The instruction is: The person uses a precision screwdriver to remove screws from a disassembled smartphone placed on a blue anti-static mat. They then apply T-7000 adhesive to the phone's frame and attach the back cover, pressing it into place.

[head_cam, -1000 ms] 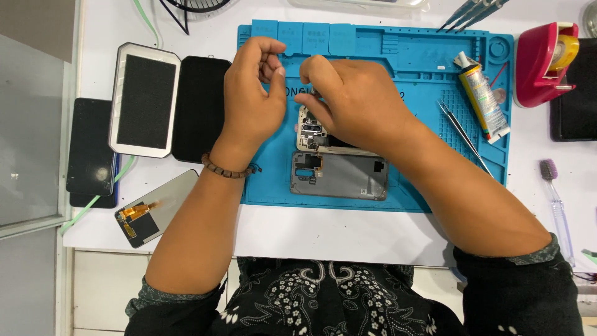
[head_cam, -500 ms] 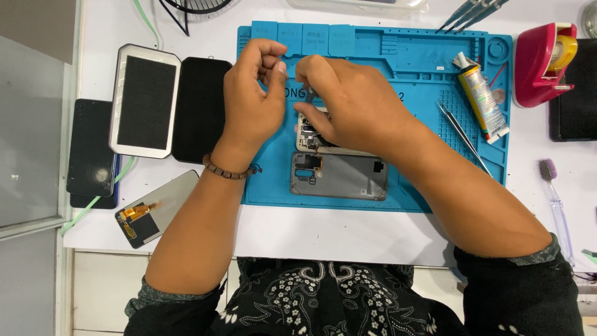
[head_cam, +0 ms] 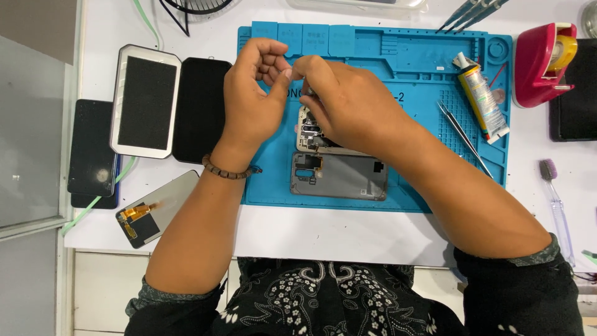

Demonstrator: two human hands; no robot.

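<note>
Where the blue repair mat [head_cam: 416,56] lies across the far middle of the desk [head_cam: 323,230], both hands meet above its left-centre area: the left hand [head_cam: 252,102], a beaded bracelet [head_cam: 227,169] at its wrist, has fingers curled and thumb drawn toward the forefinger, its fingertips touching those of the right hand [head_cam: 348,102]; the right hand has fingers bunched together in a pinch, and whatever small item sits between the fingertips is too small to tell. Directly beneath the right hand, on the mat, lies an opened phone body [head_cam: 310,130], its exposed inner parts showing at the left end, the rest hidden by the hand. Just beside it, toward the mat's near edge, lies a grey back cover [head_cam: 348,177], flat, inner face up. Toward the mat's right edge: a tube of adhesive [head_cam: 484,99], lying at a slant, and metal tweezers [head_cam: 463,137] just near it. At the desk's far right corner: a red tape dispenser [head_cam: 541,62], with a dark flat device [head_cam: 575,93] beside it. Along the right edge: a toothbrush-style cleaning brush [head_cam: 555,199]. Left of the mat: a black panel [head_cam: 200,109], a white-framed phone [head_cam: 144,99] touching it, and a dark phone [head_cam: 92,152] nearer the left edge. Near the desk's near-left corner: a loose display panel [head_cam: 155,211] with an orange flex ribbon.
</note>
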